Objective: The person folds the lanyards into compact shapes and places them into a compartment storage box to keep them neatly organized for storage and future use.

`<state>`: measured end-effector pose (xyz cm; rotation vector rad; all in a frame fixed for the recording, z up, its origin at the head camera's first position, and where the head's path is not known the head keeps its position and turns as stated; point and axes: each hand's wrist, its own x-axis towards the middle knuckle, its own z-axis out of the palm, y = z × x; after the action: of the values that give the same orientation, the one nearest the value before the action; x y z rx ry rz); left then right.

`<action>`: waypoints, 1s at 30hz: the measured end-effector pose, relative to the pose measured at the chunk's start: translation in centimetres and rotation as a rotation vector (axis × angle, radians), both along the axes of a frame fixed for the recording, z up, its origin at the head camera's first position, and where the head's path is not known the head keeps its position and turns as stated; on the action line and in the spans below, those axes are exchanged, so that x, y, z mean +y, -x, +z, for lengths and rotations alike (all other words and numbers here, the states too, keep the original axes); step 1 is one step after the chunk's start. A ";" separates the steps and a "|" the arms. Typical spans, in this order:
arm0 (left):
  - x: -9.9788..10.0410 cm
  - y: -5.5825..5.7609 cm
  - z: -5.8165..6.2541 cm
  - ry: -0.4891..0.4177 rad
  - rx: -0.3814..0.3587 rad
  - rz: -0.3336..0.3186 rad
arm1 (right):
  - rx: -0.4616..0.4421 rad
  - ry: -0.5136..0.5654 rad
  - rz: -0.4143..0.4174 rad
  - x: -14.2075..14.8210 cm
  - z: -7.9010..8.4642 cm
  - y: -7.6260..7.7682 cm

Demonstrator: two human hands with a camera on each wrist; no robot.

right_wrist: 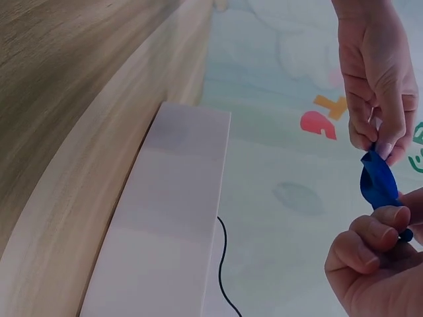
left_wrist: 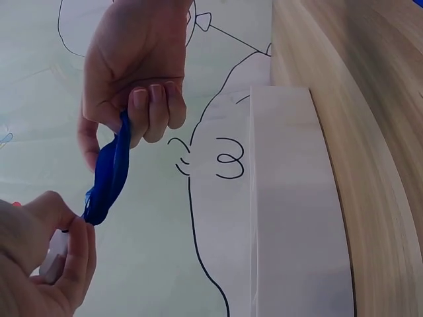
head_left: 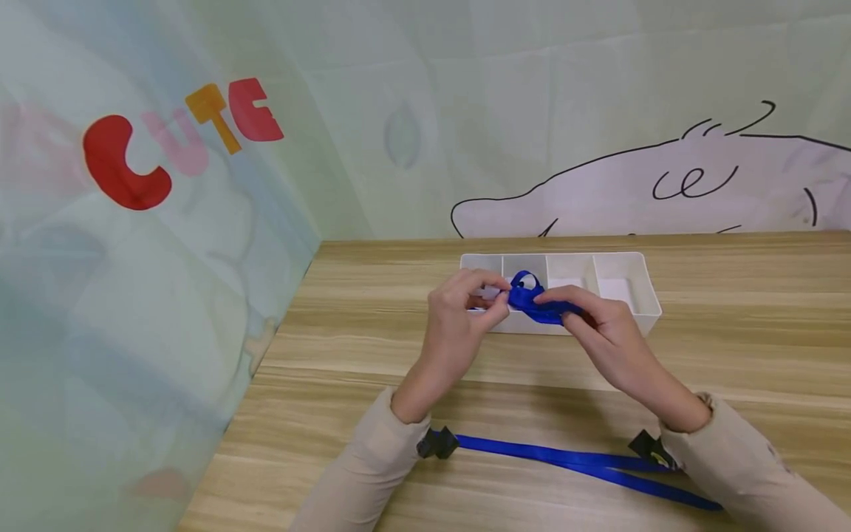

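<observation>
A bundled blue ribbon strap (head_left: 547, 312) is held between both hands, above the front of a white compartment box (head_left: 648, 322). A small loop stands up at its left part. With thumb and fingertips my left hand (head_left: 459, 314) pinches the strap's left end. Something whitish (left_wrist: 54, 256) shows inside that hand in the left wrist view, its kind unclear. My right hand (head_left: 608, 336) grips the right part of the strap, fingers curled round it. In the right wrist view the strap (right_wrist: 378, 179) hangs slightly twisted between the two hands.
Another flat blue strap (head_left: 532, 448) lies across the wood-grain table (head_left: 346, 369) near the front, below the forearms. Black angular pieces (head_left: 439, 443) sit by both cuffs. Behind the table hangs a printed curtain (head_left: 399, 111), with more of it to the left.
</observation>
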<state>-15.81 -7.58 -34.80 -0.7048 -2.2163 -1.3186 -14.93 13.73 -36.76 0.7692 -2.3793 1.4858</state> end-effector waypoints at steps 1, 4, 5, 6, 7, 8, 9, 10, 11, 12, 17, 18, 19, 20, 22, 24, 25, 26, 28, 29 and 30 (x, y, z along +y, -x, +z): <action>0.0 0.0 0.0 0.016 0.002 -0.008 | 0.009 -0.006 -0.007 0.0 0.0 0.0; 0.0 -0.2 0.0 0.121 0.033 -0.031 | 0.032 -0.033 -0.030 -0.1 0.0 0.0; 0.1 -0.2 0.0 0.166 0.046 -0.034 | 0.038 -0.043 -0.038 -0.2 0.1 0.0; 0.1 -0.3 0.0 0.204 0.060 -0.036 | 0.042 -0.053 -0.044 -0.2 0.1 0.0; 0.1 -0.3 0.0 0.239 0.075 -0.033 | 0.047 -0.062 -0.049 -0.2 0.1 0.0; 0.2 -0.3 0.0 0.267 0.089 -0.028 | 0.051 -0.067 -0.053 -0.3 0.1 -0.1; 0.2 -0.3 0.1 0.285 0.098 -0.022 | 0.053 -0.070 -0.058 -0.3 0.2 -0.1; 0.3 -0.3 0.1 0.293 0.097 -0.015 | 0.056 -0.067 -0.059 -0.3 0.2 -0.1; 0.3 -0.3 0.1 0.295 0.086 -0.010 | 0.060 -0.061 -0.058 -0.3 0.2 -0.1; 0.3 -0.4 0.1 0.292 0.071 -0.008 | 0.059 -0.050 -0.055 -0.3 0.3 -0.1; 0.4 -0.5 0.4 0.252 -0.039 -0.018 | 0.051 -0.001 -0.057 -0.3 0.3 -0.1; 0.4 -0.5 0.4 0.246 -0.052 -0.021 | 0.053 0.003 -0.064 -0.3 0.3 -0.1; 0.4 -0.5 0.4 0.242 -0.060 -0.025 | 0.059 0.002 -0.073 -0.3 0.3 -0.1; 0.4 -0.5 0.4 0.244 -0.061 -0.026 | 0.068 0.001 -0.083 -0.3 0.2 -0.1; 0.5 -0.6 0.4 0.248 -0.052 -0.026 | 0.095 -0.005 -0.101 -0.4 0.2 -0.1; 0.6 -0.6 0.3 0.254 -0.034 -0.025 | 0.130 -0.013 -0.113 -0.6 0.1 0.0; 0.7 -0.6 0.2 0.255 -0.025 -0.024 | 0.147 -0.021 -0.116 -0.6 0.1 0.0; 0.7 -0.5 0.1 0.257 -0.015 -0.021 | 0.164 -0.027 -0.117 -0.7 0.1 0.0; 0.8 -0.6 0.1 0.259 0.000 -0.017 | 0.192 -0.039 -0.116 -0.9 0.2 0.0; 0.9 -0.6 0.0 0.257 0.007 -0.016 | 0.203 -0.042 -0.113 -1.1 0.2 0.0; 0.9 -0.6 0.0 0.256 0.011 -0.017 | 0.212 -0.045 -0.111 -1.2 0.3 0.0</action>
<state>-15.22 -6.68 -34.77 -0.8212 -2.3998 -1.0453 -14.91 12.54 -36.51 0.7503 -2.2639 1.2460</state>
